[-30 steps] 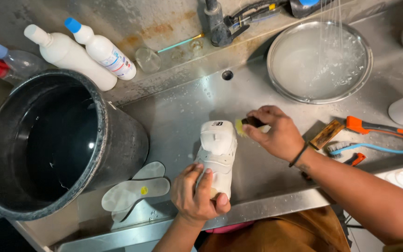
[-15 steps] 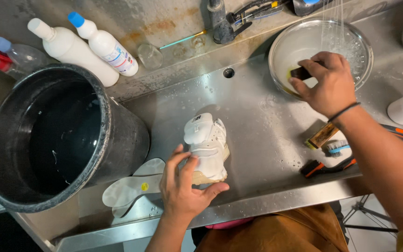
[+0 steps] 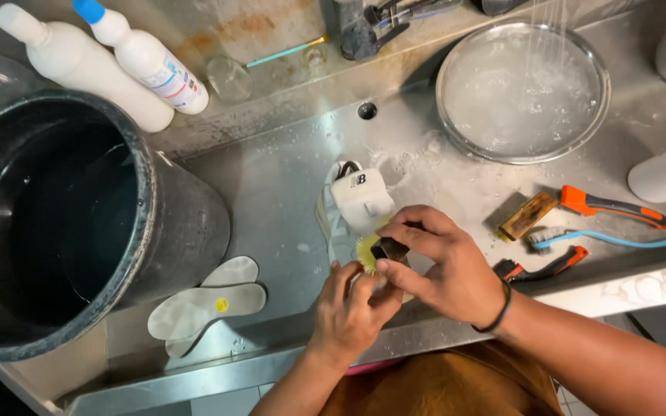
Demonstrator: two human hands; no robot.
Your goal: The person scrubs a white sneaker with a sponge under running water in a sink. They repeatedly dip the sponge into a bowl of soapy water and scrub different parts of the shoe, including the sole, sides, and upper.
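Note:
A white sneaker (image 3: 354, 202) stands on the steel sink counter (image 3: 271, 177), heel up toward the back. My left hand (image 3: 352, 312) grips its lower part from below. My right hand (image 3: 437, 262) holds a small brush with yellow bristles (image 3: 370, 251) and presses the bristles against the shoe's side, just above my left fingers. Most of the shoe's front is hidden behind both hands.
A large black bucket (image 3: 63, 223) with water stands at the left, two pale insoles (image 3: 206, 304) in front of it. A round metal basin (image 3: 523, 91) of soapy water sits under a running stream. Brushes (image 3: 610, 208) lie at the right, white bottles (image 3: 148, 65) at the back.
My right hand came back from the soapy basin with the brush and now presses it on the shoe. The shoe has shifted slightly and my left hand holds it lower.

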